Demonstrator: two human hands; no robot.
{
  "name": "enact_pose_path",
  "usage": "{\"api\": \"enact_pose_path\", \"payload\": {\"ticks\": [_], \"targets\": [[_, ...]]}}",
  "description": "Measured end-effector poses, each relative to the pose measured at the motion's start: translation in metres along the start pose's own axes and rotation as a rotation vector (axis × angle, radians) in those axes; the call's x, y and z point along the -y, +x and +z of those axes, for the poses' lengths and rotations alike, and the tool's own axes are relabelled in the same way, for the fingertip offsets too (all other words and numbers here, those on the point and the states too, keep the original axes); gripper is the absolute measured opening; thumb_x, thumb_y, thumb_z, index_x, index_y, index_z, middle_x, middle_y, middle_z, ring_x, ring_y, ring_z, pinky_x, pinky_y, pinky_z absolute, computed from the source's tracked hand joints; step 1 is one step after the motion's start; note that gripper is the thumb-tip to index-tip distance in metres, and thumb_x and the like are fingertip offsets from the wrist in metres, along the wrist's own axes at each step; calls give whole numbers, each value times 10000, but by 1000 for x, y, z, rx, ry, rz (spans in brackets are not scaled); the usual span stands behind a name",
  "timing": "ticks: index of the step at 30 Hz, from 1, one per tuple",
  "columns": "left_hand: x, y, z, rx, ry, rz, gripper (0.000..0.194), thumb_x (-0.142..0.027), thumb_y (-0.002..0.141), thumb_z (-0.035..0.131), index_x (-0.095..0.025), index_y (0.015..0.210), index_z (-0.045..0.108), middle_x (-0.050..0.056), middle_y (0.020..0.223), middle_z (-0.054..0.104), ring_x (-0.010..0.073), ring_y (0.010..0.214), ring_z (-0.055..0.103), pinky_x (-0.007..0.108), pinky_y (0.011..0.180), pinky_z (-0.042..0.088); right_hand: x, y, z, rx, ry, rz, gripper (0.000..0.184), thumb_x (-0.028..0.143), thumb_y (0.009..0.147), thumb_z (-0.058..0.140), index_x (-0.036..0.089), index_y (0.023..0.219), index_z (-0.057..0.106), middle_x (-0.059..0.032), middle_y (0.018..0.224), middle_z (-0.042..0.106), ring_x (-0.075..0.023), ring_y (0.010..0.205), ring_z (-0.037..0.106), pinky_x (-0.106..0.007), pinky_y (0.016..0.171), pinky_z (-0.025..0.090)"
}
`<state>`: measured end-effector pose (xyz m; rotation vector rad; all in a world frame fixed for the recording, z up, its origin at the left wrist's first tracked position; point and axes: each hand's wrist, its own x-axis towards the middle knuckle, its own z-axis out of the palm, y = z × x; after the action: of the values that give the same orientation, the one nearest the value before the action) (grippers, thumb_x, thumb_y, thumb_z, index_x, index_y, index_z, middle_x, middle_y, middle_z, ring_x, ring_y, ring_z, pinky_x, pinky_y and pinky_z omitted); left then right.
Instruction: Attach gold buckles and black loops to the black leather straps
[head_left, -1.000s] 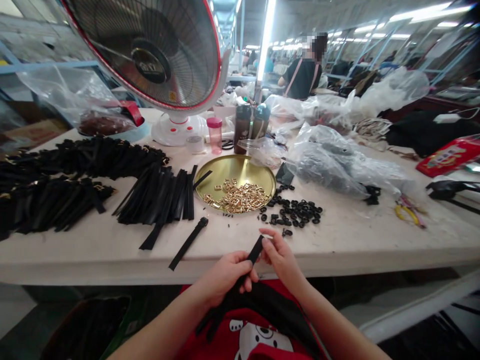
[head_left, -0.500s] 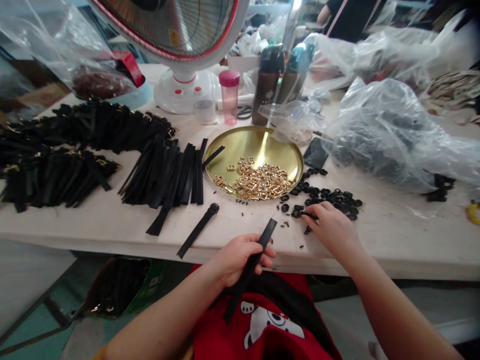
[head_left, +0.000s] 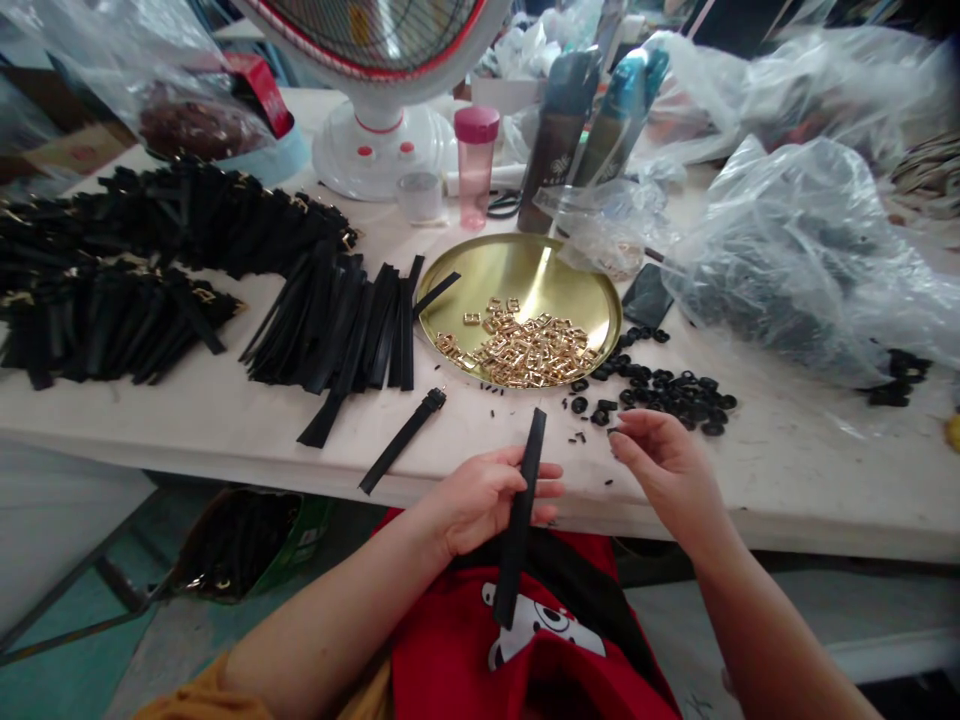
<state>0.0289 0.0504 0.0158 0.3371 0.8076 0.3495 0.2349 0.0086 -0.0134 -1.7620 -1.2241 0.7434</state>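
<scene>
My left hand (head_left: 491, 497) grips a flat black strap (head_left: 521, 530) between thumb and fingers, its upper end pointing at the tray and its lower end over my lap. At the edge of a pile of small black loops (head_left: 679, 398), my right hand (head_left: 667, 475) pinches thumb and forefinger together; a tiny dark bit shows at the tips, too small to name. Gold buckles (head_left: 536, 350) lie heaped in a round gold tray (head_left: 517, 255). Left of my hands rests a short black strap with a buckle (head_left: 405, 438).
Loose black straps (head_left: 330, 325) and bunches of buckled straps (head_left: 112, 325) cover the left side. Behind stand a white fan (head_left: 382, 160), a pink bottle (head_left: 475, 170) and two dark bottles (head_left: 559, 140). A clear plastic bag (head_left: 787, 250) fills the right.
My right hand has lifted slightly off the black loops and drawn back from them. The strap in my left hand has turned more upright. The view has tilted down a little.
</scene>
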Motion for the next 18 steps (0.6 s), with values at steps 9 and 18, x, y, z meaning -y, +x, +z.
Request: {"api": "enact_pose_path", "payload": {"ticks": [9, 18], "targets": [[11, -13, 0, -7, -133, 163, 308, 49, 648, 409, -88, 887, 546, 131, 1068, 551, 195, 946, 556, 351, 827, 457, 16, -42, 20, 321, 300, 248, 254, 429, 767, 557, 212, 899, 561, 12, 662, 561, -131, 649, 540, -272, 661, 445], [3, -19, 10, -273, -181, 563, 396, 92, 626, 392, -142, 922, 513, 76, 1050, 548, 181, 1004, 544, 365, 892, 437, 26, -98, 34, 660, 599, 495, 313, 402, 644, 697, 179, 792, 535, 33, 611, 550, -80, 493, 481, -213, 479, 381]]}}
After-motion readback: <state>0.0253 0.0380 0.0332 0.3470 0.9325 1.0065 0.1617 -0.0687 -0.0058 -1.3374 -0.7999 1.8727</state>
